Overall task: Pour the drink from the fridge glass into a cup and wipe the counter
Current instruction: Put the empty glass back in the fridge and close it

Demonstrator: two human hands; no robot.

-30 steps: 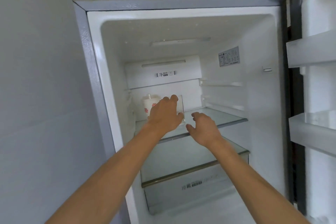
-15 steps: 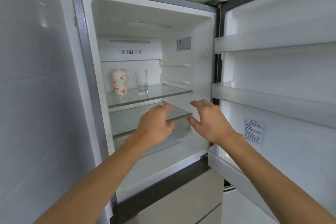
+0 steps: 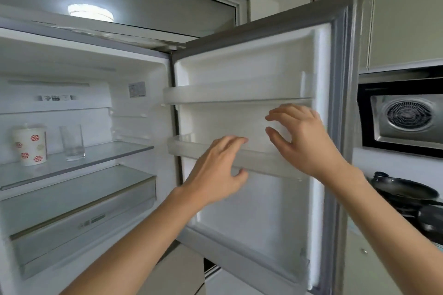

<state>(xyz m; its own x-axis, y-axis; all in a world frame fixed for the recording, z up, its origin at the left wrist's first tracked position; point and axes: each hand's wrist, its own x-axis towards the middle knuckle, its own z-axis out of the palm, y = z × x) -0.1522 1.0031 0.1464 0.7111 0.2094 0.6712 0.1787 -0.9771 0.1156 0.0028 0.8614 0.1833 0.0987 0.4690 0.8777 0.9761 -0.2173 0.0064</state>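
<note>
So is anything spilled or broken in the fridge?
Nothing stands out. The glass and the paper cup stand upright side by side on the shelf, with no puddle showing. The left hand and right hand hold nothing, in front of the door.

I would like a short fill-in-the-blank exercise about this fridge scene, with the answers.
The clear glass stands to the ___ of the paper cup.
Both stand on a ___ inside the fridge.
The fridge door is ___.
The left hand and the right hand hover before that ___.
Missing words: right, shelf, open, door.
</note>
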